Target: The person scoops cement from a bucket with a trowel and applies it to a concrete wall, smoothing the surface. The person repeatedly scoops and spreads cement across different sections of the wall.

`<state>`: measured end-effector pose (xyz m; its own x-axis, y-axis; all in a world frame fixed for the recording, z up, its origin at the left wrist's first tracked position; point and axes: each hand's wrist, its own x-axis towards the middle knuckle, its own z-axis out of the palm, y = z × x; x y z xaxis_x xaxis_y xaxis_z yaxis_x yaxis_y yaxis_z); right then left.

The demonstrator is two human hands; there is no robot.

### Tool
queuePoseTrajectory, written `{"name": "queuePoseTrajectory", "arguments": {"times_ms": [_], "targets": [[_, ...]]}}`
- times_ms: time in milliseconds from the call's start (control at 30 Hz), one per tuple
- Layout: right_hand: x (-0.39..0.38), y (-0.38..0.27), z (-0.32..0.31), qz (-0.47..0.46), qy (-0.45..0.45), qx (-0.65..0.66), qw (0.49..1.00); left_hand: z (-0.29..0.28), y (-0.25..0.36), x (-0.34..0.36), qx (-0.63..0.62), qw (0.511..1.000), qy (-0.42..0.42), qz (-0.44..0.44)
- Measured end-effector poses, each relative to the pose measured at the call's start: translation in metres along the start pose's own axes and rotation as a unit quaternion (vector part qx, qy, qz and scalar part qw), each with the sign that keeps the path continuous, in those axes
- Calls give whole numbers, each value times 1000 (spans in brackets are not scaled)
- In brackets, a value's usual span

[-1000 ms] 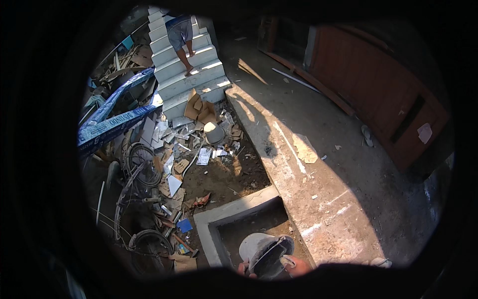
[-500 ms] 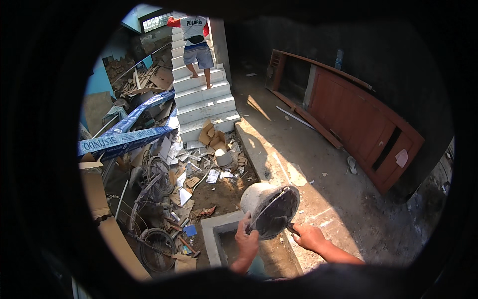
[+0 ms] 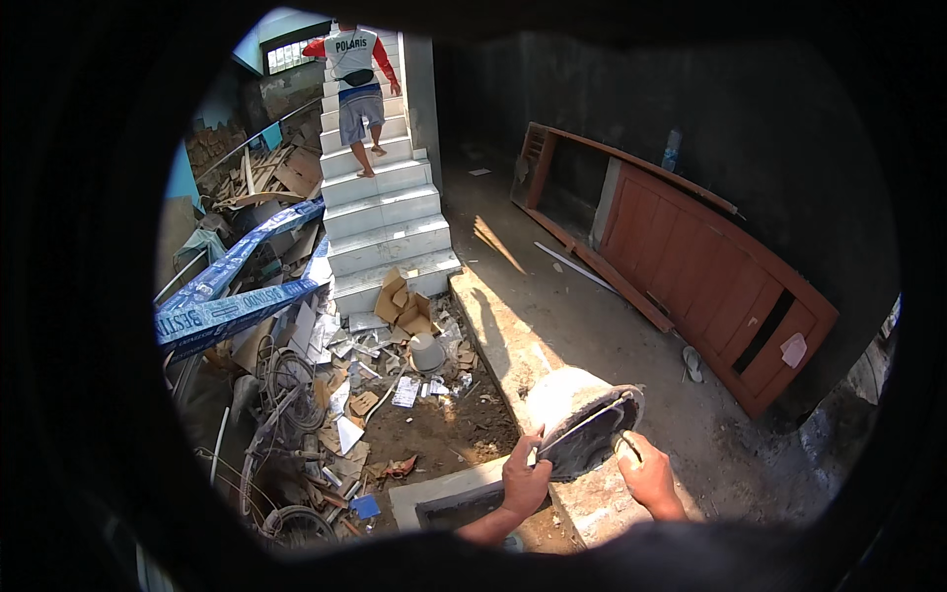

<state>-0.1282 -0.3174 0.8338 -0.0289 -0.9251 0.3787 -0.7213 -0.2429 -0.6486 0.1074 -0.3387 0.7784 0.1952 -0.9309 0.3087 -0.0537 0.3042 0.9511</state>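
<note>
A grey, mortar-crusted bucket point(image 3: 564, 399) is tipped on its side, its mouth turned toward me and to the right. My left hand point(image 3: 527, 481) is closed on the near left part of its rim. At the right side of the mouth, my right hand point(image 3: 649, 478) is closed round a dark-handled hand tool point(image 3: 621, 446), whose working end is hidden inside the bucket. Dark grey residue coats the inner wall. Below the bucket lies a low concrete-edged pit point(image 3: 456, 485), partly covered by my left forearm.
A person point(image 3: 357, 89) climbs the white tiled stairs point(image 3: 385, 232). Rubble, cardboard point(image 3: 402, 304) and an upturned pail point(image 3: 427, 353) lie at their foot. Bicycles point(image 3: 286, 385) and blue printed wrapping point(image 3: 237, 306) fill the left side. A red-brown door point(image 3: 691, 247) leans at right.
Both hands and the bucket have moved right and slightly down in view, and the bucket sits more in sunlight. On the stairs, the person has stepped. The whole view has shifted a little.
</note>
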Motion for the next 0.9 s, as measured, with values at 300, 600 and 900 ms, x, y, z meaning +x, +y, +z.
{"name": "queuePoseTrajectory", "arguments": {"times_ms": [300, 600, 900], "targets": [[55, -24, 24, 62, -171, -240, 954, -7, -23, 114, -10, 999, -33, -21], [40, -11, -12, 113, -207, -197, 952, 24, 1, 91, -77, 997, -25, -16], [22, -15, -43, 86, -112, -219, 966, 36, 22, 72, -149, 988, -33, 7]]}}
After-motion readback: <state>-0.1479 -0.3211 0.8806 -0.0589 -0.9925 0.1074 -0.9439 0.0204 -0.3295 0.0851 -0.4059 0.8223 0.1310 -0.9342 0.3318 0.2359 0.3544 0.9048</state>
